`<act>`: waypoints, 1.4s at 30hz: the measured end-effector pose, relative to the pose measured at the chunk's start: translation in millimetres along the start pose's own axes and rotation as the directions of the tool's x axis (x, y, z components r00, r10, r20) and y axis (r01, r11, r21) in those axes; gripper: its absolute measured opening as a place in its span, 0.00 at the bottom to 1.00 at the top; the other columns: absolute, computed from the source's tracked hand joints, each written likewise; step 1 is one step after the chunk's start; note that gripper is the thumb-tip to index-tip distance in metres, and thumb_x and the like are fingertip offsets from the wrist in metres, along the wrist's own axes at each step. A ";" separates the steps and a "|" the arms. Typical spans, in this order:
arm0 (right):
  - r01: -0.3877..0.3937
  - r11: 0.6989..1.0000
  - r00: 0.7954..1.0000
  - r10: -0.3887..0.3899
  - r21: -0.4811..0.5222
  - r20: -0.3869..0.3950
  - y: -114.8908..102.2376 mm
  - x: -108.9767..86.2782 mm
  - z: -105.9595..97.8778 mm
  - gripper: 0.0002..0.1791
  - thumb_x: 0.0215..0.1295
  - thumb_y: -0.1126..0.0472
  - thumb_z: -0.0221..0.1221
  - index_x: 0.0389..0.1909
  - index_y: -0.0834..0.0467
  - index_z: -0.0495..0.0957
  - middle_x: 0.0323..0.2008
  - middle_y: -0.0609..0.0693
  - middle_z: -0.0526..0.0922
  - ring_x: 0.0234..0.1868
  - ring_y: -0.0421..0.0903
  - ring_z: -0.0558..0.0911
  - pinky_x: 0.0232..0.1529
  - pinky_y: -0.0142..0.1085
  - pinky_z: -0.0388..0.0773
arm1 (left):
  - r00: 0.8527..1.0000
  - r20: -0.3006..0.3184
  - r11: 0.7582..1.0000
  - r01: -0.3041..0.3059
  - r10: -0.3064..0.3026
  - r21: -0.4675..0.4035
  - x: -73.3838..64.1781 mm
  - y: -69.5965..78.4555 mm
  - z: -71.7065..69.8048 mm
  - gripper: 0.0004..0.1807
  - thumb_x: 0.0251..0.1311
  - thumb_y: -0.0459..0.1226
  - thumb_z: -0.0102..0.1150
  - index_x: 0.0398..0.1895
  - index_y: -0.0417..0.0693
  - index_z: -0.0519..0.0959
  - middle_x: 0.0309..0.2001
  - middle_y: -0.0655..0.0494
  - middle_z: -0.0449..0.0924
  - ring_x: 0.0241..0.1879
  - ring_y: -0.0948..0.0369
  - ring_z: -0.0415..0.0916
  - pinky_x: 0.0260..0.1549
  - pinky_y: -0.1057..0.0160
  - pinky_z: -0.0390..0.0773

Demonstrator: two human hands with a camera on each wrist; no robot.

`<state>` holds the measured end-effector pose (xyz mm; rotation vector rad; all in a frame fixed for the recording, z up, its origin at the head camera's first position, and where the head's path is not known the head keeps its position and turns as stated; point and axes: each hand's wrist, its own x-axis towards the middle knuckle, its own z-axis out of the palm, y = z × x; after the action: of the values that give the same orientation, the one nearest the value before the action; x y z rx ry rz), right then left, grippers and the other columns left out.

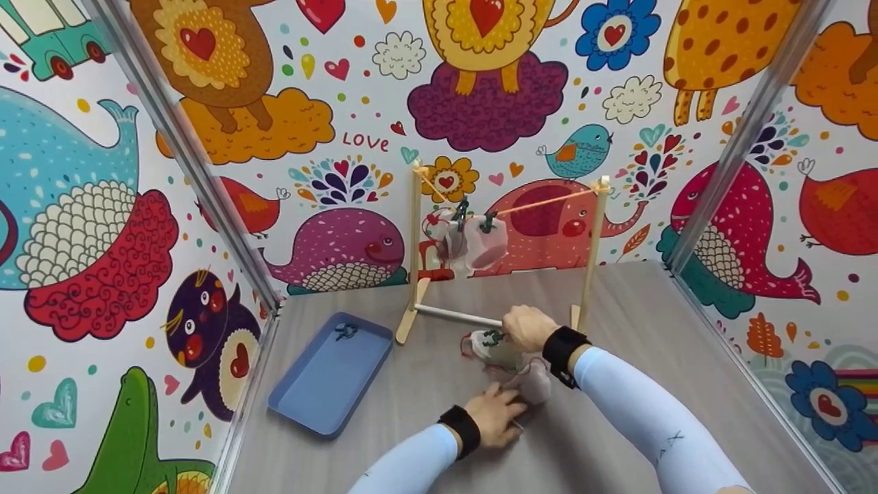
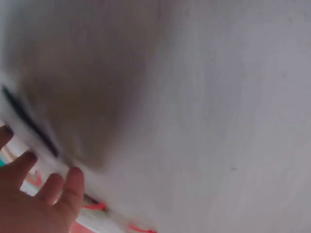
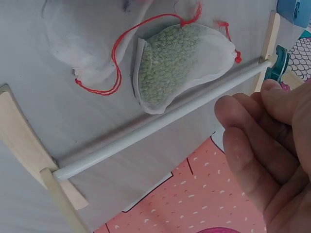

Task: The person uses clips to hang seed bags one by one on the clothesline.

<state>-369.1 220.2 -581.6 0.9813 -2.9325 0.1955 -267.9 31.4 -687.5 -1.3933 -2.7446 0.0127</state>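
My right hand (image 1: 529, 328) is above the rack's white crossbar (image 3: 160, 121), its fingers curled, pinching a dark green clip (image 3: 279, 64) near the thumb tip. Just below lies a white drawstring pouch (image 3: 170, 68) with green contents and red cords. A second white pouch (image 1: 536, 385) lies nearer me, between the hands. My left hand (image 1: 492, 415) rests low over the table beside that pouch, its fingers spread. Close to its fingertips is a blurred dark, thin object (image 2: 29, 121); its kind cannot be made out.
A wooden rack (image 1: 415, 240) stands at the back with an orange cord (image 1: 549, 202) strung across. Pouches (image 1: 485, 245) hang there from dark green clips (image 1: 488, 221). To the left, a blue tray (image 1: 322, 384) holds another dark green clip (image 1: 345, 331). Patterned walls enclose the table.
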 end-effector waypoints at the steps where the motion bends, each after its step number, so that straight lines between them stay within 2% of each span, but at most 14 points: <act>1: 0.000 1.000 1.000 0.000 -0.001 0.000 0.4 -0.9 0.1 0.11 0.61 0.67 0.74 0.23 0.60 0.82 0.22 0.54 0.84 0.25 0.55 0.84 0.30 0.54 0.86 | 1.000 -0.005 1.000 -0.005 0.005 0.007 -2.1 -1.4 0.6 0.21 0.74 0.57 0.65 0.66 0.66 0.86 0.68 0.62 0.85 0.61 0.57 0.79 0.50 0.60 0.86; 5: -0.008 1.000 1.000 0.008 -0.007 -0.009 2.4 -3.8 0.3 0.11 0.62 0.66 0.75 0.24 0.60 0.82 0.23 0.54 0.84 0.27 0.55 0.84 0.32 0.53 0.85 | 0.994 -0.095 0.999 0.049 -0.047 0.021 -6.9 -19.7 6.3 0.14 0.68 0.58 0.69 0.39 0.62 0.93 0.50 0.63 0.92 0.48 0.58 0.81 0.42 0.61 0.84; 9: -0.033 0.999 0.999 0.033 -0.023 0.011 4.5 -6.4 2.4 0.13 0.60 0.66 0.75 0.22 0.58 0.80 0.22 0.53 0.83 0.27 0.56 0.85 0.32 0.54 0.86 | 0.984 -0.125 0.989 0.134 -0.125 0.070 -10.1 -34.6 7.4 0.22 0.60 0.63 0.73 0.18 0.61 0.90 0.33 0.62 0.92 0.38 0.58 0.82 0.34 0.59 0.84; 11: -0.043 0.999 0.998 0.044 -0.033 0.039 5.0 -7.7 4.6 0.14 0.61 0.66 0.75 0.22 0.58 0.80 0.22 0.53 0.84 0.27 0.56 0.86 0.34 0.55 0.88 | 0.979 -0.112 0.981 0.179 -0.170 0.076 -10.8 -35.1 6.5 0.25 0.59 0.66 0.74 0.21 0.59 0.91 0.31 0.59 0.91 0.38 0.57 0.82 0.33 0.57 0.86; 13: -0.051 0.998 0.996 0.053 -0.039 0.073 4.8 -8.0 7.4 0.13 0.62 0.65 0.74 0.21 0.57 0.80 0.22 0.53 0.85 0.27 0.56 0.86 0.35 0.56 0.89 | 0.968 -0.098 0.971 0.235 -0.230 0.044 -10.4 -31.0 7.5 0.27 0.61 0.68 0.73 0.33 0.56 0.93 0.36 0.56 0.92 0.40 0.56 0.83 0.36 0.56 0.87; 16: -0.067 0.997 0.993 0.071 -0.043 0.093 3.5 -7.2 10.7 0.14 0.62 0.66 0.73 0.20 0.57 0.79 0.22 0.53 0.84 0.25 0.54 0.85 0.34 0.56 0.89 | 0.939 -0.083 0.943 0.332 -0.334 -0.038 -5.9 -21.4 13.9 0.30 0.63 0.66 0.75 0.50 0.52 0.91 0.46 0.51 0.90 0.46 0.53 0.84 0.41 0.54 0.88; 18: -0.073 0.996 0.993 0.077 -0.043 0.089 2.9 -7.3 11.1 0.15 0.62 0.67 0.72 0.19 0.57 0.79 0.21 0.53 0.83 0.24 0.53 0.83 0.33 0.56 0.88 | 0.915 -0.074 0.916 0.390 -0.397 -0.090 0.2 -15.7 18.8 0.31 0.62 0.62 0.78 0.56 0.51 0.88 0.48 0.50 0.91 0.45 0.51 0.85 0.42 0.53 0.89; 21: -0.073 0.996 0.995 0.076 -0.049 0.070 2.4 -8.1 9.9 0.16 0.61 0.68 0.72 0.18 0.57 0.77 0.20 0.53 0.82 0.23 0.53 0.82 0.32 0.55 0.87 | 0.887 -0.057 0.882 0.445 -0.458 -0.154 9.9 -11.7 19.1 0.25 0.57 0.55 0.84 0.48 0.51 0.87 0.42 0.50 0.92 0.40 0.50 0.88 0.38 0.52 0.88; 24: -0.068 0.996 0.996 0.071 -0.051 0.059 3.4 -8.6 8.6 0.15 0.60 0.69 0.71 0.18 0.57 0.77 0.21 0.54 0.82 0.24 0.54 0.83 0.32 0.55 0.87 | 0.890 -0.033 0.873 0.438 -0.454 -0.213 16.5 -13.0 8.7 0.17 0.54 0.50 0.84 0.36 0.52 0.86 0.32 0.52 0.92 0.31 0.51 0.89 0.31 0.53 0.86; 28: -0.071 0.996 0.996 0.074 -0.059 0.046 5.9 -9.8 8.1 0.14 0.57 0.69 0.71 0.19 0.58 0.77 0.22 0.54 0.83 0.26 0.56 0.85 0.33 0.56 0.88 | 0.932 0.017 0.892 0.352 -0.363 -0.282 19.8 -18.4 -23.3 0.11 0.57 0.45 0.79 0.26 0.54 0.84 0.26 0.57 0.89 0.26 0.56 0.84 0.24 0.58 0.78; 31: -0.069 0.993 0.997 0.072 -0.091 0.026 7.5 -11.9 8.9 0.13 0.54 0.69 0.72 0.20 0.58 0.77 0.23 0.56 0.84 0.28 0.59 0.87 0.34 0.57 0.90 | 0.945 0.017 0.910 0.318 -0.326 -0.267 23.9 -23.8 -58.5 0.09 0.58 0.42 0.74 0.25 0.54 0.82 0.26 0.59 0.87 0.27 0.57 0.84 0.24 0.58 0.77; 36: -0.091 0.989 0.993 0.099 -0.120 0.060 10.6 -13.7 9.3 0.08 0.56 0.70 0.70 0.24 0.62 0.80 0.25 0.61 0.87 0.31 0.63 0.89 0.36 0.59 0.91 | 0.923 -0.002 0.899 0.376 -0.386 -0.224 38.8 -38.7 -124.2 0.06 0.58 0.39 0.72 0.28 0.54 0.83 0.32 0.55 0.91 0.34 0.53 0.89 0.31 0.51 0.87; 39: -0.141 0.985 0.979 0.154 -0.102 0.133 11.7 -14.7 7.8 0.04 0.63 0.70 0.68 0.34 0.65 0.82 0.28 0.62 0.86 0.33 0.63 0.90 0.38 0.60 0.91 | 0.901 -0.073 0.881 0.397 -0.427 -0.256 50.0 -48.2 -159.2 0.05 0.64 0.40 0.70 0.31 0.52 0.86 0.36 0.53 0.93 0.37 0.50 0.91 0.37 0.50 0.90; 42: -0.178 0.980 0.966 0.191 -0.091 0.172 12.0 -15.5 6.0 0.04 0.70 0.69 0.66 0.36 0.65 0.81 0.28 0.61 0.85 0.34 0.63 0.90 0.40 0.61 0.92 | 0.882 -0.179 0.883 0.381 -0.436 -0.273 62.4 -57.4 -188.5 0.08 0.69 0.41 0.66 0.33 0.51 0.89 0.37 0.53 0.95 0.39 0.48 0.93 0.40 0.49 0.91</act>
<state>-363.9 238.1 -590.0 0.7525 -3.1694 0.0015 -339.5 43.8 -494.1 -0.7488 -2.8370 -0.4750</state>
